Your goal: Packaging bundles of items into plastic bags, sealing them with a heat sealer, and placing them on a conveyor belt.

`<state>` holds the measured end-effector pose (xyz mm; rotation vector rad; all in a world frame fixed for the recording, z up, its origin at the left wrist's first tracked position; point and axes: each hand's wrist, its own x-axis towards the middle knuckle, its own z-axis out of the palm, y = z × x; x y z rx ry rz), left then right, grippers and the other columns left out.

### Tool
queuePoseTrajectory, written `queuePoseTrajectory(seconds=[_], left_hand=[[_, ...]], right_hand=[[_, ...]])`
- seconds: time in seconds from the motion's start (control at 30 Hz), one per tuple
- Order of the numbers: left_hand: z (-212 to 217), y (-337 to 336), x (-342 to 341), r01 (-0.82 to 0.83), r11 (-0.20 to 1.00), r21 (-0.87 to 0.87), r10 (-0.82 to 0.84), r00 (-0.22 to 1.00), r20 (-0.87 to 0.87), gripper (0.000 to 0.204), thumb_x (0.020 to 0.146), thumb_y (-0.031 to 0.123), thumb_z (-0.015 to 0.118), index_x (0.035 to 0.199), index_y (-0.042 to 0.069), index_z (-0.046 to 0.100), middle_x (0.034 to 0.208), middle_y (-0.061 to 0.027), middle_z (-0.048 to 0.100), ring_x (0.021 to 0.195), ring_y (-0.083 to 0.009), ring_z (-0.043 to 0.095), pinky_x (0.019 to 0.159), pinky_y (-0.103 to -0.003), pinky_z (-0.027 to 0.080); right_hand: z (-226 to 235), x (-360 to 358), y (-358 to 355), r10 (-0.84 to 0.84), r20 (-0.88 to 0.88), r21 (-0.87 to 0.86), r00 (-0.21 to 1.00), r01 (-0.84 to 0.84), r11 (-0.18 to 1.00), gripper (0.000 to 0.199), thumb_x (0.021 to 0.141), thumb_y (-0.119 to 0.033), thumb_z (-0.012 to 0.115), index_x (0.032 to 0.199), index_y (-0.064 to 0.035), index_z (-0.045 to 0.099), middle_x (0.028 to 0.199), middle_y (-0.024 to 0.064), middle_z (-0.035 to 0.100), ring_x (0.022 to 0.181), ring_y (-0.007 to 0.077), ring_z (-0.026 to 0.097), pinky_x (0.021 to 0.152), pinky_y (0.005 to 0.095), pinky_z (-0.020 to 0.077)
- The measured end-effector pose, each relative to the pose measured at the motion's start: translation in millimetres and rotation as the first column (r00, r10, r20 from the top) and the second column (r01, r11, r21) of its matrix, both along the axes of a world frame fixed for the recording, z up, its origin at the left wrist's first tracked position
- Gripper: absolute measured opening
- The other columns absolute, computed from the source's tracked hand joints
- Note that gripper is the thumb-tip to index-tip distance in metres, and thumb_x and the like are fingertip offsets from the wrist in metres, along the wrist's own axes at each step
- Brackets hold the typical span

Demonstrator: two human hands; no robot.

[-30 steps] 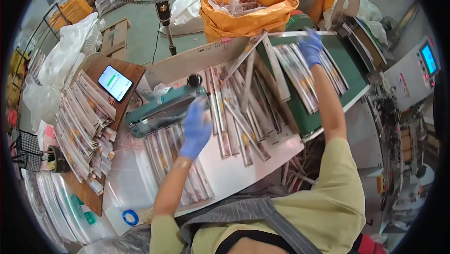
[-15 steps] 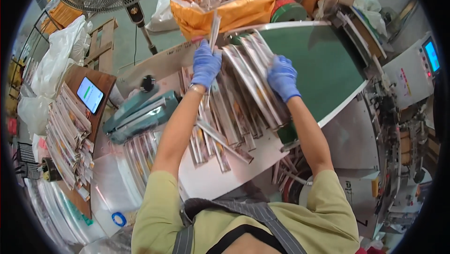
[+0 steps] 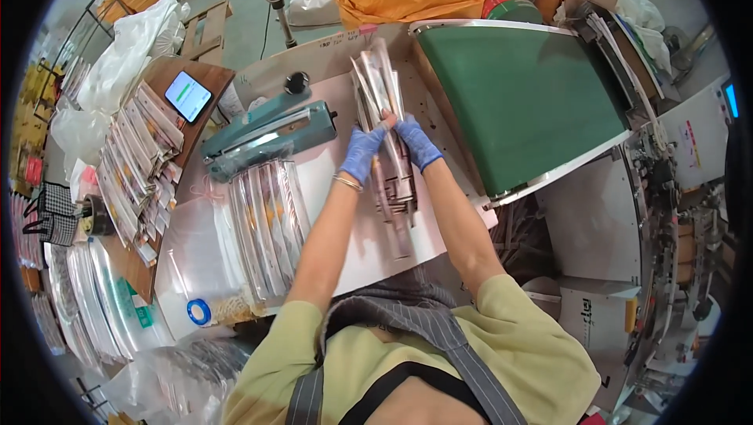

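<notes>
On the white tabletop [image 3: 337,244], a bundle of long, narrow plastic-wrapped packets [image 3: 378,80] stands between my two gloved hands. My left hand [image 3: 363,150], in a blue glove, closes round the bundle's left side. My right hand [image 3: 416,142], gloved the same way, presses in from the right, its thumb across the front. The packets fan apart at their top ends, and their lower ends [image 3: 396,213] reach toward me, somewhat blurred. To the left lies a teal bag sealer [image 3: 274,133] with a black knob. Beside it, nearer me, similar packets [image 3: 271,221] lie in a row.
A green conveyor belt [image 3: 525,103] slopes down at the right. An orange sack [image 3: 408,13] of scraps stands beyond the table. At the left, a wooden board [image 3: 210,83] bears a phone [image 3: 188,96] and more packets [image 3: 137,166]. A blue tape roll [image 3: 198,312] sits near left.
The packets that were spread over the table and at the belt's edge are now gathered into one bundle. My right hand has come left, close to my left hand. The view has shifted.
</notes>
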<state>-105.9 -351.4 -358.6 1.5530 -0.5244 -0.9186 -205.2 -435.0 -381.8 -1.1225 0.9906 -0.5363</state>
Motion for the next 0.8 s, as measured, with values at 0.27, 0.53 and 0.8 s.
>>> queuePoseTrajectory(seconds=[0.27,0.53,0.8], left_hand=[[0.2,126.9,-3.5,0.275,0.962,0.004,-0.228,0.805,-0.547,0.051,0.059,0.019,0.079,0.103,0.0,0.059,0.09,-0.0068,0.063,0.078,-0.0165,0.06,0.069,-0.029,0.049],[101.5,119.9,39.6,0.453,0.832,-0.32,-0.216,0.796,0.566,0.117,0.045,0.034,0.087,0.135,0.001,0.019,0.133,-0.0143,0.035,0.121,-0.0232,0.038,0.101,-0.035,0.031],[51.0,126.4,40.4,0.566,0.716,-0.409,-0.469,0.824,0.32,0.127,0.042,0.03,0.088,0.14,0.009,0.01,0.132,-0.0129,0.036,0.12,-0.0231,0.038,0.102,-0.035,0.028]], right_hand=[[23.7,-43.3,134.8,-0.05,0.242,0.349,0.969,-0.039,0.936,0.035,0.073,-0.033,0.069,0.094,-0.0071,0.058,0.076,0.0022,0.061,0.067,0.0104,0.057,0.059,0.0207,0.0464],[145.2,-30.6,124.1,0.235,0.331,-0.521,0.914,-0.031,0.853,0.085,0.058,-0.029,0.078,0.128,-0.0043,0.036,0.118,0.011,0.047,0.105,0.022,0.048,0.089,0.0358,0.0403],[87.9,-41.5,129.5,0.399,0.034,-0.851,0.916,-0.182,0.492,0.124,0.047,-0.023,0.087,0.139,-0.009,0.006,0.141,0.0143,0.019,0.126,0.0265,0.03,0.103,0.0387,0.027]])
